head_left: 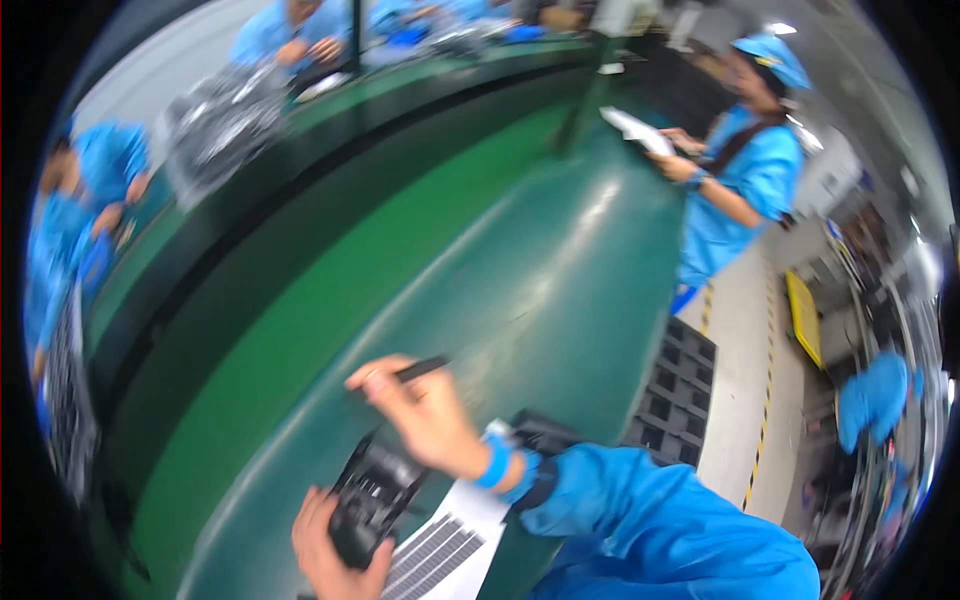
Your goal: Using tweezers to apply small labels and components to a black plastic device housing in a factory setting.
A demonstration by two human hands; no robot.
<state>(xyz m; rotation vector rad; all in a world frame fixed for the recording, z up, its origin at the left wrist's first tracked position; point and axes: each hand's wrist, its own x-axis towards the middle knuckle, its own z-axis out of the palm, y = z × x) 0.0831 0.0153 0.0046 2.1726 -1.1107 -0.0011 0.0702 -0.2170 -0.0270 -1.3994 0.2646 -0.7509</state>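
My left hand (330, 555) grips a black plastic housing (372, 500) by its lower end, thumb on the near side and fingers on the other. Moulded ribs and recesses show inside this part. Just above its far end is my right hand (425, 415), closed around a slim black pen-like stick (422, 369); motion blur hides its exact kind. A blue band (494, 462) circles my right wrist. Under my right forearm lies a white sheet (450, 545) printed with rows of dark rectangles. Beside that wrist rests another black object (540, 432), partly covered by the sleeve.
The green worktable (500, 310) stretches away from me, with a green conveyor belt (330, 290) along its left. A black compartment tray (675, 390) is at the table's right edge. A co-worker (745, 170) holds white papers (637, 130) at the far right. Other workers sit across the belt, near clear plastic bags (225, 125).
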